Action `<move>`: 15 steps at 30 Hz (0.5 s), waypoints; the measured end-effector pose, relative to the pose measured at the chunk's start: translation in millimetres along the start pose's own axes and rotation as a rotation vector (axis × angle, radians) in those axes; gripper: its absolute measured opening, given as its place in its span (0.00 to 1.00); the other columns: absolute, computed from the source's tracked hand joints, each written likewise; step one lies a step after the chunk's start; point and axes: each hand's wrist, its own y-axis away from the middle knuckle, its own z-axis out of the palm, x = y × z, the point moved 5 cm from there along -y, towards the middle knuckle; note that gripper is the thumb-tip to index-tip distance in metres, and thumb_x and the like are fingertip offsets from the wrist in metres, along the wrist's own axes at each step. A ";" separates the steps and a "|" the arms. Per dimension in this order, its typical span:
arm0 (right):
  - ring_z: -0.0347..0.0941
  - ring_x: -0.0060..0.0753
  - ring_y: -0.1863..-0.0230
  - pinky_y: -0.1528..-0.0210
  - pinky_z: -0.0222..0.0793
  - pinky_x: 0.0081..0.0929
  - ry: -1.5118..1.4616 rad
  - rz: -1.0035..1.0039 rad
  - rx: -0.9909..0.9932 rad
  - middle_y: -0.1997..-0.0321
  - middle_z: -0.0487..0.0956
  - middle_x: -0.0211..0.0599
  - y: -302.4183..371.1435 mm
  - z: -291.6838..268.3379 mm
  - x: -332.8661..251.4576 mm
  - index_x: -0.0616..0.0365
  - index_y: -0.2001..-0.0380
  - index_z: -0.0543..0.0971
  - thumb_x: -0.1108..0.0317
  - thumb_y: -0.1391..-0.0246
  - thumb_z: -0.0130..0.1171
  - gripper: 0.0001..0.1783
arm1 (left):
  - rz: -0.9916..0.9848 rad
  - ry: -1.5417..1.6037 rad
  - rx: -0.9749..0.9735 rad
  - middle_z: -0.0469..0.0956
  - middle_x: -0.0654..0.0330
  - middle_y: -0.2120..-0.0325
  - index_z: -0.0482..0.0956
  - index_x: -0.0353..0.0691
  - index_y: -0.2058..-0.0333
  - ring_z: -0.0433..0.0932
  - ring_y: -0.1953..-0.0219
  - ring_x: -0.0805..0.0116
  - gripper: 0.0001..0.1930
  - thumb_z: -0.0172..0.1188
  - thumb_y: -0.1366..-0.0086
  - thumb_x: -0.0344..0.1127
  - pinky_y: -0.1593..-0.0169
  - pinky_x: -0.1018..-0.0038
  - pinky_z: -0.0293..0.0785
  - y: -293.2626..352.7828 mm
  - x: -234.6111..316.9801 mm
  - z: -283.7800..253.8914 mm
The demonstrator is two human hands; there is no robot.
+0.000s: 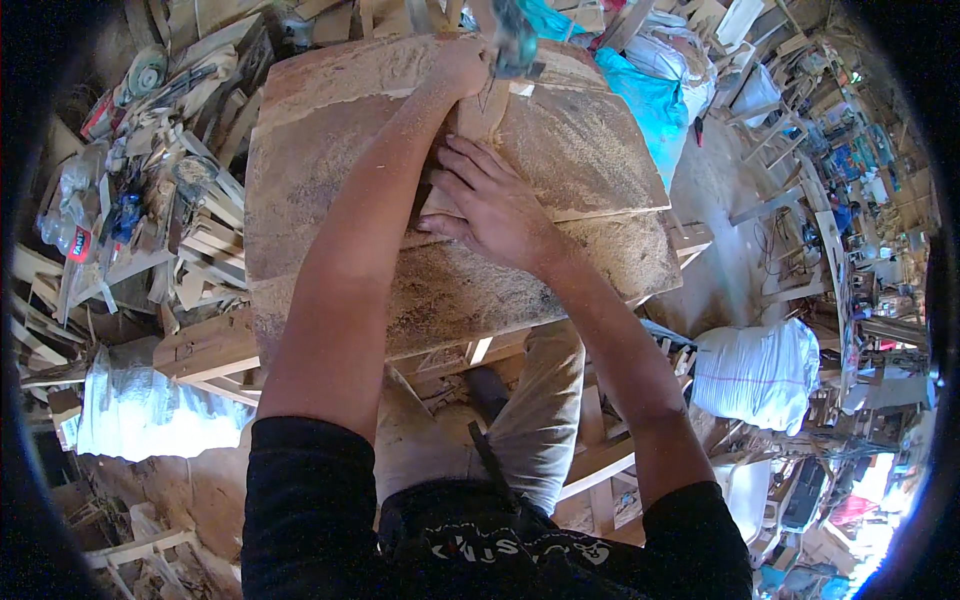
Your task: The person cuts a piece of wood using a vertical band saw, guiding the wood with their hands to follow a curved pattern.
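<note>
My left hand (462,66) reaches to the far edge of the sawdust-covered wooden bench top (330,160) and grips a teal power tool (514,38), which is blurred. The tool sits at the far end of a narrow wooden piece (480,112) lying on the bench. My right hand (492,208) lies across the near end of that piece, fingers spread and pointing left, pressing it down. Sawdust dusts my left forearm.
Stacked wooden frame parts and offcuts (205,250) crowd the left side. A teal cloth (650,100) hangs off the bench's far right. White sacks stand at the right (760,370) and lower left (150,410). Wooden chair frames (770,120) fill the right background.
</note>
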 end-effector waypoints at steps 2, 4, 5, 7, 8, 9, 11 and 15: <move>0.62 0.54 0.28 0.25 0.56 0.51 0.003 0.007 0.004 0.37 0.74 0.50 1.5 -0.7 1.2 0.64 0.48 0.80 0.43 0.42 0.62 0.33 | 0.002 -0.015 -0.040 0.83 0.42 0.57 0.83 0.38 0.53 0.82 0.53 0.41 0.17 0.49 0.30 0.41 0.46 0.51 0.78 2.8 7.5 -4.1; 0.62 0.55 0.28 0.25 0.56 0.51 0.008 0.005 0.010 0.37 0.74 0.51 -1.9 -0.3 -1.7 0.64 0.48 0.80 0.43 0.42 0.63 0.33 | 0.025 -0.018 -0.051 0.83 0.42 0.56 0.83 0.38 0.53 0.82 0.53 0.41 0.17 0.49 0.29 0.41 0.46 0.51 0.77 2.9 3.9 -6.9; 0.62 0.55 0.28 0.25 0.55 0.51 0.016 0.010 0.008 0.37 0.74 0.51 -2.7 0.4 -2.6 0.64 0.48 0.80 0.43 0.42 0.63 0.33 | 0.035 -0.023 -0.050 0.82 0.42 0.56 0.83 0.38 0.54 0.81 0.53 0.41 0.17 0.49 0.29 0.41 0.46 0.51 0.77 2.8 3.5 -6.8; 0.61 0.55 0.28 0.24 0.55 0.51 0.018 0.024 0.005 0.36 0.74 0.51 -2.8 2.5 -2.2 0.64 0.48 0.79 0.43 0.42 0.63 0.34 | 0.056 -0.039 -0.044 0.82 0.42 0.56 0.83 0.39 0.54 0.80 0.52 0.41 0.16 0.49 0.29 0.40 0.46 0.51 0.76 1.7 1.5 -2.4; 0.61 0.55 0.27 0.24 0.54 0.51 0.013 0.032 0.001 0.36 0.74 0.51 -1.9 3.1 -1.0 0.64 0.47 0.79 0.43 0.42 0.63 0.34 | 0.071 -0.002 -0.009 0.82 0.41 0.57 0.83 0.38 0.55 0.81 0.52 0.40 0.16 0.51 0.31 0.40 0.47 0.51 0.77 1.4 2.5 -0.1; 0.60 0.55 0.27 0.24 0.54 0.51 0.006 0.037 0.000 0.36 0.73 0.51 -2.3 3.8 -1.1 0.64 0.47 0.79 0.43 0.42 0.63 0.34 | 0.086 0.030 0.027 0.82 0.41 0.57 0.83 0.37 0.56 0.81 0.53 0.39 0.16 0.52 0.32 0.40 0.48 0.51 0.77 0.7 0.7 1.7; 0.60 0.55 0.27 0.24 0.53 0.52 0.015 0.048 -0.007 0.36 0.73 0.51 -2.5 4.6 -0.7 0.63 0.46 0.78 0.42 0.43 0.63 0.35 | 0.125 0.186 0.158 0.83 0.38 0.61 0.84 0.32 0.58 0.82 0.57 0.36 0.17 0.59 0.38 0.39 0.51 0.50 0.79 0.4 -0.7 3.9; 0.60 0.54 0.27 0.24 0.52 0.53 -0.004 0.025 0.033 0.36 0.73 0.51 -17.8 8.4 -11.8 0.62 0.46 0.79 0.43 0.42 0.63 0.34 | 0.131 0.007 0.049 0.82 0.38 0.59 0.83 0.35 0.56 0.81 0.54 0.37 0.17 0.55 0.34 0.41 0.48 0.49 0.77 -9.6 -22.9 2.4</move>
